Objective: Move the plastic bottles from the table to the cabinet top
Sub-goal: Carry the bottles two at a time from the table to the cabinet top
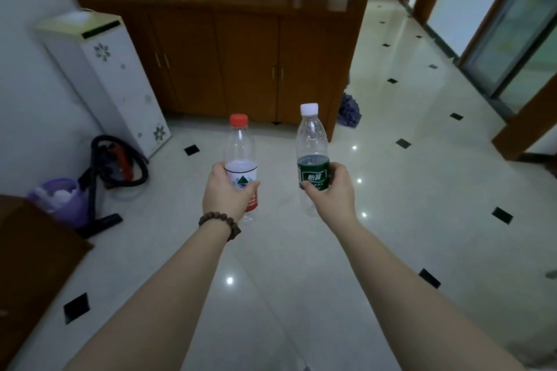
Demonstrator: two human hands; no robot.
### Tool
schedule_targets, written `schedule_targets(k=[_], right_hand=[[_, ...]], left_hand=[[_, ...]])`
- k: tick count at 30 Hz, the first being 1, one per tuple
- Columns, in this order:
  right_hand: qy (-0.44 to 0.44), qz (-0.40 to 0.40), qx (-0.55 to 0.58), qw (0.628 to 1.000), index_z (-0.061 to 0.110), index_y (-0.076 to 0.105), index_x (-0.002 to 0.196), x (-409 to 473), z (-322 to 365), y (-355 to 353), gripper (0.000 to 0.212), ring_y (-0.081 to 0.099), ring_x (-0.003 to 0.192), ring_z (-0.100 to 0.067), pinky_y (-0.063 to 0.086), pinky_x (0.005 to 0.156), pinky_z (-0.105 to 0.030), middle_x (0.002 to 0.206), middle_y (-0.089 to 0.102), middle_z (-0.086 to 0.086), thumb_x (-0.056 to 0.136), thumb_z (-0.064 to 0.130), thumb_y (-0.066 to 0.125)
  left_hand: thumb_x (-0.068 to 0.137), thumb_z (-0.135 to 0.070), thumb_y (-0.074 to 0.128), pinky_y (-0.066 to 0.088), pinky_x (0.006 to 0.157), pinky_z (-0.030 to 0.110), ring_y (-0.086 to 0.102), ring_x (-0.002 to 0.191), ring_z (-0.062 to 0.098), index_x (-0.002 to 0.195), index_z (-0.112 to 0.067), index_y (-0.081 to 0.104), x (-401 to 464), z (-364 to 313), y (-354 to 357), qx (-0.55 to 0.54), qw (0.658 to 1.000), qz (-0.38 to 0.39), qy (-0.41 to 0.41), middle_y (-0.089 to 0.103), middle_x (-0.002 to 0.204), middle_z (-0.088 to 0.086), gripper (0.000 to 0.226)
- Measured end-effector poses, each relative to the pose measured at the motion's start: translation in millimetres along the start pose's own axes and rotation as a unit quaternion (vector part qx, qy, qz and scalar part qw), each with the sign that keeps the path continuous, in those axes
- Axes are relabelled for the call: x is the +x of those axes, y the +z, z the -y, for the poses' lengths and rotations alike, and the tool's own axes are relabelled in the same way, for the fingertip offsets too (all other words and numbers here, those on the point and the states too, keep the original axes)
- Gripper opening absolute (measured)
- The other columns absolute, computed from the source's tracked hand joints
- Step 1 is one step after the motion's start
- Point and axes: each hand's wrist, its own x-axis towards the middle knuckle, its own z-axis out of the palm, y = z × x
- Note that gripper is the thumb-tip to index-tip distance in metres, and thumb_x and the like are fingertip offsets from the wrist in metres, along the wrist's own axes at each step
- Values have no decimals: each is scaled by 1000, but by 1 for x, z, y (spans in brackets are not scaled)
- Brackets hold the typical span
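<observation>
The carry is under way, judging by both arms stretched out over the pale tiled floor (271, 295) toward the brown wooden cabinet (247, 63). The left hand (226, 193) has its grip clamped around the label of a clear plastic bottle with a red cap (240, 156); the right hand (331, 193) has its grip clamped on a clear plastic bottle with a white cap and green label (312, 147). Both bottles stand upright in the air, long axes vertical, caps up, near each other but apart. The next move likely calls for approaching and raising them onto the cabinet's ledge, bases down.
</observation>
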Motion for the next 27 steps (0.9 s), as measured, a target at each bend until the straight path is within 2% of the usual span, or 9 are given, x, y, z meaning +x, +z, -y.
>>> schedule_targets(k=[2, 7, 12, 22, 27], right_hand=[[6, 4, 1, 1000, 15, 47, 121, 26, 5, 15, 57, 55, 97, -11, 45, 77, -23, 114, 56, 1, 75, 22, 78], [11, 4, -8, 1000, 16, 44, 127, 101, 6, 52, 61, 53, 101, -11, 44, 80, -23, 122, 54, -1, 76, 22, 77], [-11, 7, -26, 1000, 17, 45, 131, 202, -2, 88, 64, 54, 111, -17, 47, 93, -32, 125, 52, -2, 76, 22, 77], [-55, 53, -46, 996, 16, 44, 132, 435, 34, 139, 65, 52, 108, -15, 41, 88, -25, 125, 49, -3, 76, 24, 77], [-70, 82, -41, 993, 16, 43, 133, 512, 55, 178, 66, 53, 114, -19, 42, 93, -29, 129, 48, -4, 77, 23, 76]], left_hand=[[71, -36, 80, 48, 76, 29, 59, 96, 20, 109, -16, 48, 29, 0, -3, 1, 1000, -7, -6, 60, 110, 3, 53], [73, -35, 80, 50, 82, 34, 58, 107, 23, 117, -17, 46, 104, 4, 8, -6, 999, -21, -25, 57, 119, 5, 58], [75, -32, 78, 52, 88, 40, 57, 111, 25, 119, -15, 46, 194, -4, 43, -8, 998, -29, -48, 57, 122, 6, 57], [74, -34, 79, 51, 84, 37, 58, 110, 24, 116, -15, 47, 393, -68, 101, -8, 994, -73, -76, 58, 121, 6, 56], [75, -32, 79, 50, 87, 39, 57, 112, 25, 120, -15, 46, 470, -80, 109, -14, 992, -95, -86, 57, 123, 6, 58]])
